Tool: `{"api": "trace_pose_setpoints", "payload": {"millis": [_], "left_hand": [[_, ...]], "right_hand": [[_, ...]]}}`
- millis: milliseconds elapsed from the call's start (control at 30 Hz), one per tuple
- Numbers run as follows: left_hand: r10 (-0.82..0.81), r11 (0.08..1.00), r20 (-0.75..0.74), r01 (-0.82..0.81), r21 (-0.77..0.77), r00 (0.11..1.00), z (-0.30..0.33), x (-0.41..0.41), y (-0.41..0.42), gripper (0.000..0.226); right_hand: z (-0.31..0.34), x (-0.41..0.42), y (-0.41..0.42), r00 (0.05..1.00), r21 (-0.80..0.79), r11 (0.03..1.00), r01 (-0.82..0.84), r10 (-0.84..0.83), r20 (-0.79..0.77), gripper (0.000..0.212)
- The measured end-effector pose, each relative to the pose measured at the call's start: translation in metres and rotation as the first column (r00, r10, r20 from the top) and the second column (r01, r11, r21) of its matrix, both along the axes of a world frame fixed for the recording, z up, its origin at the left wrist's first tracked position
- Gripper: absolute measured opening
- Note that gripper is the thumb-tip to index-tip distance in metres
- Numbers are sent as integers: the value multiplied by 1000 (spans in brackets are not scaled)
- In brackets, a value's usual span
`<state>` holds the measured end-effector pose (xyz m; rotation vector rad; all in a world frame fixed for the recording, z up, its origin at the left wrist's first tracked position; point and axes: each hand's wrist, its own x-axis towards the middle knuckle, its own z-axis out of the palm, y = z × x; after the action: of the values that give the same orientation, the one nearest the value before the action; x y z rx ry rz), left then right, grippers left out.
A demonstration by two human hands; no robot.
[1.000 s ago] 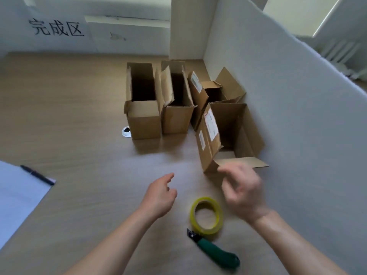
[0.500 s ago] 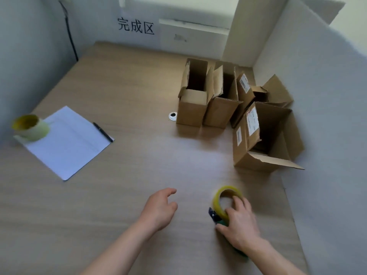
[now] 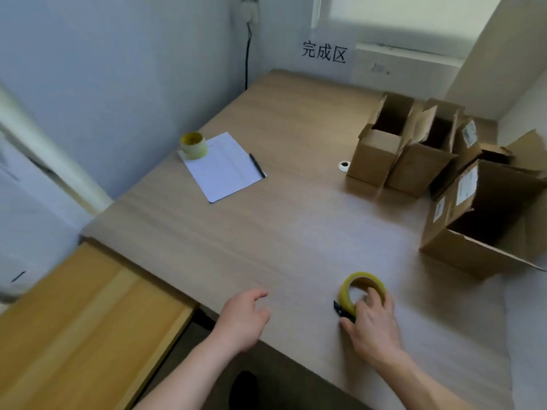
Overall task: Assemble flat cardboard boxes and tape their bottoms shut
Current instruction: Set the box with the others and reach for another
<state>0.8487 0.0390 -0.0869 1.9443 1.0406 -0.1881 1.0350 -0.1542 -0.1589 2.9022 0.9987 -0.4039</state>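
Since a moment ago your right hand [image 3: 373, 327] has dropped onto the tape roll [image 3: 361, 293] near the table [image 3: 266, 232] edge, fingers curling round it (left hand [image 3: 244, 316] loose, empty), so grip it clear of the knife [image 3: 342, 311].

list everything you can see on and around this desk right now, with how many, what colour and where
cardboard boxes: four, brown, assembled and open, far right of the desk by the partition
tape roll: one, yellow, on edge near the front of the desk, under the right hand
second tape roll: one, yellow, on the far corner of the paper
paper: one sheet, white, left part of the desk
pen: one, black, on the paper's right edge
knife: one, dark tip showing, mostly hidden under the right hand
desk: one, light wood
side bench: one, yellow wood, lower left
wall sign: one, black characters on white
left hand: relaxed, holding nothing
right hand: fingers on the tape roll
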Motion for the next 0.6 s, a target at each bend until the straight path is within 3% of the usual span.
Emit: {"api": "trace_pose_setpoints", "payload": {"millis": [333,500,600], "left_hand": [[161,982,64,-166,85,985,10,-88,32,47],[148,981,80,-157,116,986,12,-136,50,47],[151,971,81,-163,172,985,17,-174,62,48]], "right_hand": [[13,-9,11,998,-64,998,-11,15,53,54],[34,-45,39,990,87,994,-60,48,133,59],[47,-100,89,988,197,969,-151,139,72,65]]}}
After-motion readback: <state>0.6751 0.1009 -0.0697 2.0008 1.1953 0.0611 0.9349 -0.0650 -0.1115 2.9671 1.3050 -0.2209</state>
